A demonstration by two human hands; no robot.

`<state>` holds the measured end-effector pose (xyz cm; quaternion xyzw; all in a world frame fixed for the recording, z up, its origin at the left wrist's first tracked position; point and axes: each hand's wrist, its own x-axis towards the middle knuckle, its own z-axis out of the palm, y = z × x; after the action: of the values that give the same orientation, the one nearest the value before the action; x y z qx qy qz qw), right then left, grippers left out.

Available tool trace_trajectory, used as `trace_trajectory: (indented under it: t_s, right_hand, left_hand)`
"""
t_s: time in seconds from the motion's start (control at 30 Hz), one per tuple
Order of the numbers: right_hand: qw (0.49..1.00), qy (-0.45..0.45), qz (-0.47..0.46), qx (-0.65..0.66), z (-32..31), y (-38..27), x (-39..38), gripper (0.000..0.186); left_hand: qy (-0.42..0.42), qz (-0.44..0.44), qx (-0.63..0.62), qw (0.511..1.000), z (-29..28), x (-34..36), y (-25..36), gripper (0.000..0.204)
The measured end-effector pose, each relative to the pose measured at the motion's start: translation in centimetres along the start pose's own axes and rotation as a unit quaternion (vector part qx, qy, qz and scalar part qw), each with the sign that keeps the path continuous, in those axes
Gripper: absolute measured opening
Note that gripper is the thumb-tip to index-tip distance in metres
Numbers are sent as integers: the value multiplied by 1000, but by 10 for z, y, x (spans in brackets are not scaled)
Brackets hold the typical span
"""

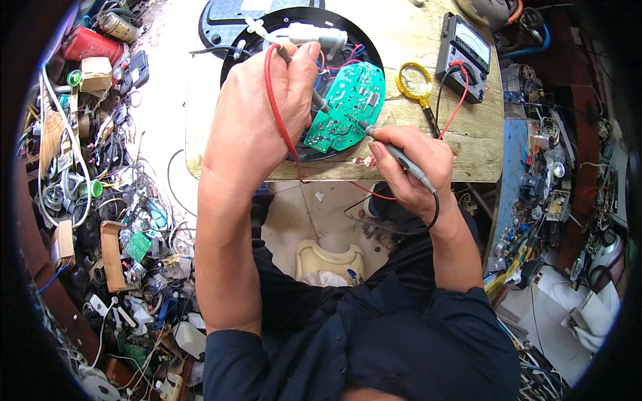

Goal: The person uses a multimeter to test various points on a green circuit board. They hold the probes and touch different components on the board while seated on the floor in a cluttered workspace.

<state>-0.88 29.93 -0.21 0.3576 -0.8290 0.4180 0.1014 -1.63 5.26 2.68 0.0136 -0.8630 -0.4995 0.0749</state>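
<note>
A green circuit board (pixel 348 110) lies tilted over a round black housing (pixel 234 75) on the table. My left hand (pixel 267 100) is closed around a grey test probe with a red lead (pixel 273 93), its tip at the board's left part. In my right hand (pixel 414 164) is a second grey test probe (pixel 408 162) with a black lead, pinched between thumb and fingers. That probe's tip meets the board near its lower right edge. Inside the housing, behind the board, sit a white cylindrical part (pixel 317 35) and red and blue wires.
An analog multimeter (pixel 463 57) stands at the table's right, red and black leads plugged in. Beside it lies a yellow-rimmed magnifying glass (pixel 414 81). A dark blue cover (pixel 221 27) is behind the housing. Heaped electronic scraps (pixel 144 247) flank the table. A cream plastic stool (pixel 328 259) is below.
</note>
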Motion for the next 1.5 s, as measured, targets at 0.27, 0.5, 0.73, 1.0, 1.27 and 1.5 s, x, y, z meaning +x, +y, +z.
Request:
trace_trajectory:
  t_s: [0.27, 0.5, 0.73, 1.0, 1.27, 1.5]
  right_hand:
    - [1000, 7, -23, 8, -4, -3, -1, 21]
    - [999, 5, -42, -7, 0, -1, -2, 22]
    - [999, 1, -31, -9, 1, -1, -2, 22]
    - [1000, -2, -28, -11, 2, -1, -1, 22]
    - [1000, -9, -13, 1, 2, -3, -1, 20]
    - [1000, -14, -12, -3, 0, -2, 0, 19]
  left_hand:
    - [6, 26, 33, 999, -1, -1, -3, 47]
    - [6, 15, 14, 1000, -1, -2, -3, 48]
    - [9, 82, 42, 996, -2, -2, -7, 48]
    - [6, 88, 46, 995, -2, -1, -7, 47]
    - [4, 35, 34, 999, -2, -1, -4, 47]
    - [0, 70, 22, 997, -2, -1, -8, 48]
